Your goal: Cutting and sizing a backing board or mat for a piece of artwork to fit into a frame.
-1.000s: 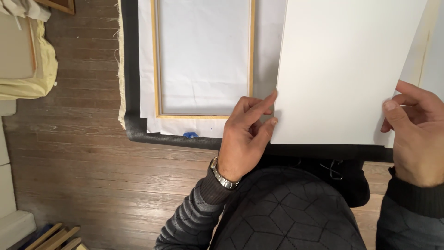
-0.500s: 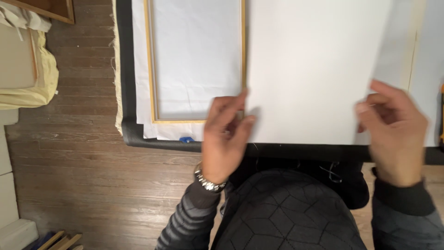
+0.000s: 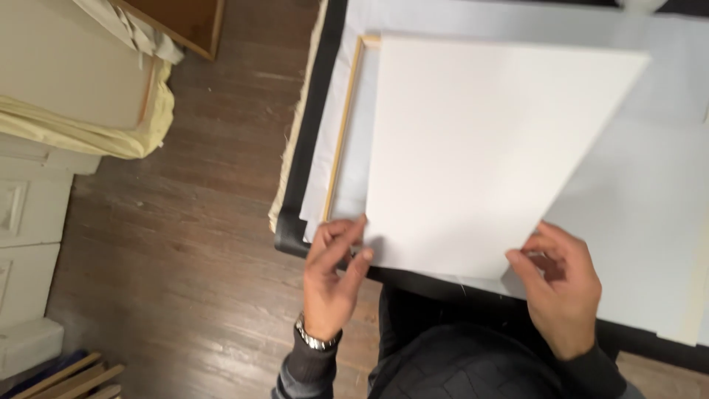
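Standing on dark wood floor (image 3: 185, 222), a black tabletop (image 3: 314, 133) carries white sheets; both hands' fingers (image 3: 347, 240) pinch the white canvas (image 3: 480, 148) above a wooden frame (image 3: 341, 133).

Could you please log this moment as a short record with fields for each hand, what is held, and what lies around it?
held item: white canvas panel, tilted above the table
left hand: left hand grips the panel's lower left corner; wristwatch on the wrist
right hand: right hand pinches the panel's lower right edge
beneath: wooden stretcher frame on white sheets, on a black table
floor: dark wood floor; cream cloth bundle at left
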